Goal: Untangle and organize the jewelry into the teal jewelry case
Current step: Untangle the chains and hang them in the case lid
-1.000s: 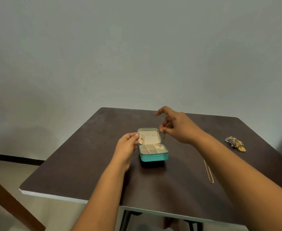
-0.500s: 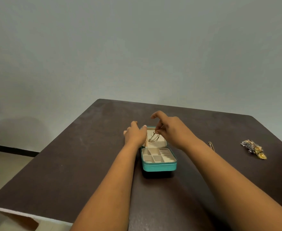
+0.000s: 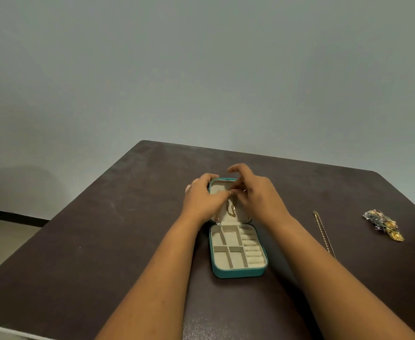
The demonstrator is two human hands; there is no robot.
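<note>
The teal case (image 3: 238, 251) lies open mid-worktop (image 3: 103, 241), its cream felt compartments empty. Both hands, left hand (image 3: 201, 198) and right hand (image 3: 258, 196), each have a grip pinching a gold chain (image 3: 232, 209) against the lid lining. At three o'clock wait a straight chain (image 3: 324, 234) and a tangled clump (image 3: 384, 228); most remains, I judge.

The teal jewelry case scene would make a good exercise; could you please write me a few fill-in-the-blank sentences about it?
1. The teal jewelry case sits on the table with its lid ____.
2. Both hands, the left hand and the right hand, pinch a ____ chain over the lid's lining.
3. The straight gold chain lies on the person's ____ side of the case.
4. The tangled jewelry pile lies ____ the case.

Missing words: open; gold; right; outside
</note>
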